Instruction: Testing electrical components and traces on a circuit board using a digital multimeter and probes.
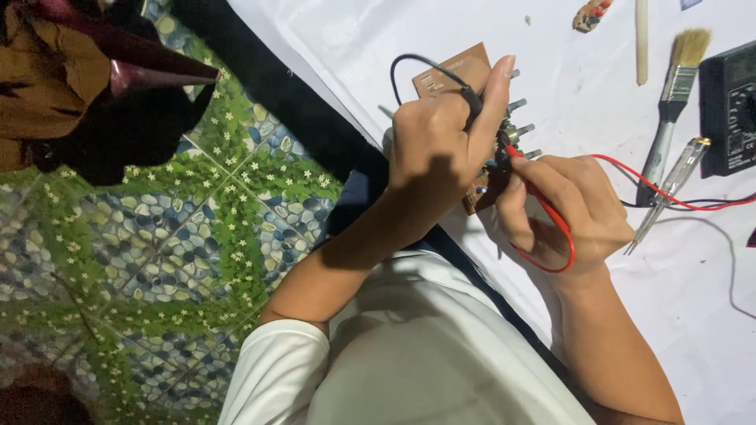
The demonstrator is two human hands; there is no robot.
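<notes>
Far left, floor tiles (197,236) show a pebble-and-flower pattern in green and blue, glossy. No containers in view.

Your left hand (437,149) comes up from a white sleeve (276,370), wrist bent, fingers closed around the black probe (472,101), index finger stretched along it and pointing down at the board. A black lead (405,63) loops off the probe top.

The brown circuit board (465,69) lies on the white surface (567,86), between and partly under both hands, flat, rectangular, matte brown. Metal shafts (524,130) stick out along its right edge, a row of short silvery cylinders.

Your right hand (571,212) sits just right of the board, fingers pinched shut on the red probe (543,197), its tip at the board's components. A red lead (677,197) runs off toward the right.

Further right: a clear-handled tester screwdriver (669,189), a paintbrush (677,86) with pale bristles and metal ferrule, a thin pale stick (642,39), and a black multimeter (728,106) at the frame edge, boxy plastic with a dial.
</notes>
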